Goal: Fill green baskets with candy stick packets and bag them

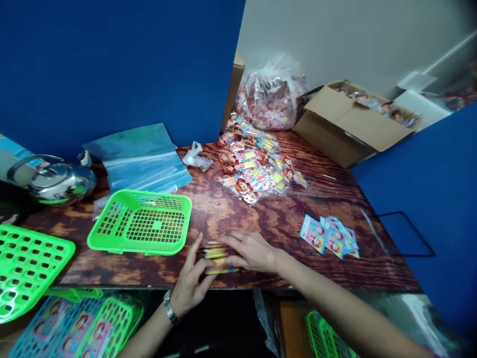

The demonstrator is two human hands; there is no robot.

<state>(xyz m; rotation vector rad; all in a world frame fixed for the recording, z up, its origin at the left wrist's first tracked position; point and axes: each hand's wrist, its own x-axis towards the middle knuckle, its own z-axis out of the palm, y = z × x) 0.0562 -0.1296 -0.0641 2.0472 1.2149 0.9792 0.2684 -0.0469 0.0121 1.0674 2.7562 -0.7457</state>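
Near the front edge of the wooden table, a small stack of thin, colourful packets [219, 254] sits between my two hands, its yellow and pink edges showing. My left hand [194, 278], with a metal watch [169, 307] on the wrist, closes on the stack's left side with thumb and fingers. From the right, my right hand [249, 252] wraps its fingers round the other end. What exactly the packets contain is too blurred to tell. Just left of the hands stands a bare green plastic basket [139, 246]. Beyond them lies a heap of clear-wrapped cartoon packets [253, 171].
Printed cards [328, 236] lie to the right. A bulging plastic bag [270, 94] and an open cardboard box [335, 134] stand at the back. Blue plastic sheeting [141, 159], a crumpled bag [197, 156] and a metal kettle [61, 181] are on the left, near another green basket [30, 268].
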